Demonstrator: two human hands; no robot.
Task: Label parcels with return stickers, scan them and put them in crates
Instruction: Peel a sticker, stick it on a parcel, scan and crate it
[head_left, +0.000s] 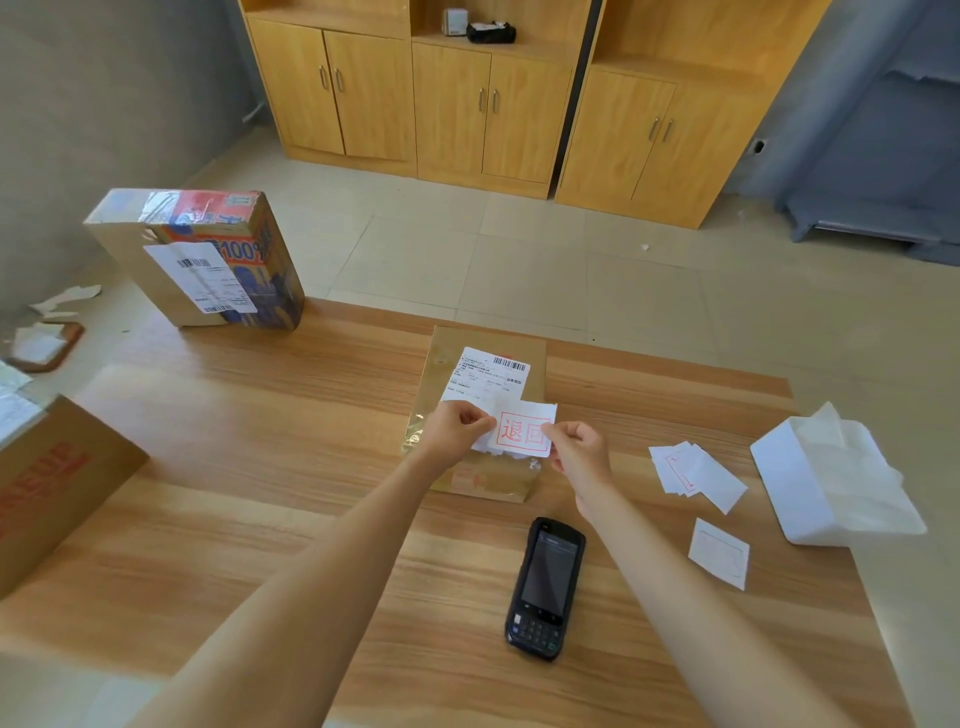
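While both arms reach forward over the wooden surface (260, 457), the left hand (457, 428) pinches the left edge of a white rectangular return sticker with red printed characters (522, 430), and the right hand (576, 448) pinches its right edge, fingers and thumb curled onto the paper. The sticker hangs between the two hands just above a flat brown paper parcel (488, 395), which lies on the surface and carries one white shipping label with a barcode (488, 374); the sticker overlaps the label's near edge. Whether the sticker touches the parcel cannot be told.

Nearer the person, one black handheld scanner with a dark screen and keypad (545, 587) lies flat on the surface. To the right sits a small fanned pile of white stickers (696, 475), its number unclear, and one single white sticker (719, 553) lies apart, closer in. Further right rests a heap of white backing paper (831, 478).

At the far left corner one upright cardboard box with colourful print and a white label (208, 260) stands on the surface. One brown cardboard box with red lettering (52, 483) shows at the left edge. Wooden cabinets (467, 104) line the back wall.
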